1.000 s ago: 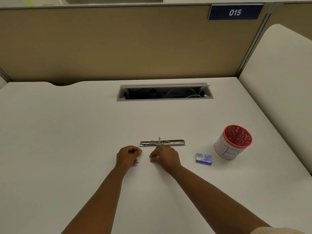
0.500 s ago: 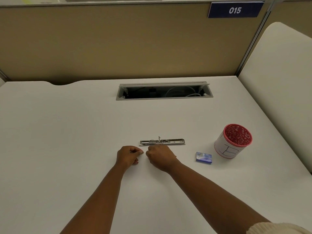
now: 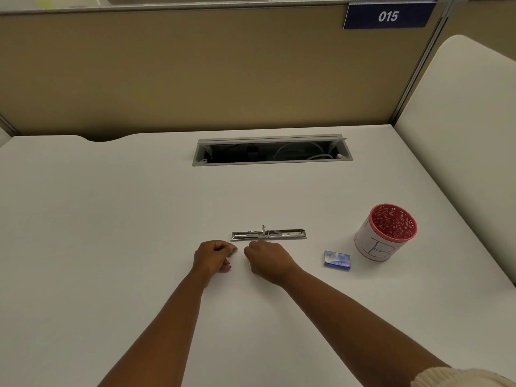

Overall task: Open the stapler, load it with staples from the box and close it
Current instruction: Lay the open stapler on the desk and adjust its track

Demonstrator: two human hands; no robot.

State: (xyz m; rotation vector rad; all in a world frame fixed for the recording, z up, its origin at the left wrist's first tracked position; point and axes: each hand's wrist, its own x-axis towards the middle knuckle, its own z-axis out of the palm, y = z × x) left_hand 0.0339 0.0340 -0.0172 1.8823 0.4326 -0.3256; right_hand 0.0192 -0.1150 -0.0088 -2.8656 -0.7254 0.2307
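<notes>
The metal stapler (image 3: 268,234) lies opened out flat on the white desk (image 3: 111,247), its long silver channel running left to right. Just in front of its left half, my left hand (image 3: 212,255) and my right hand (image 3: 269,259) rest side by side with their fingers curled in and their fingertips almost meeting. Nothing shows between the fingers, and anything small pinched there is hidden. Neither hand touches the stapler. The small blue staple box (image 3: 337,259) lies to the right of my right hand, apart from it.
A red-rimmed white cup (image 3: 385,233) stands right of the staple box. An open cable tray (image 3: 272,152) is sunk into the desk farther back. A beige partition wall closes off the back, and a white panel rises along the right side.
My right hand has slid left, so its fingertips have come close to those of my left hand. The stapler and the staple box have not moved.
</notes>
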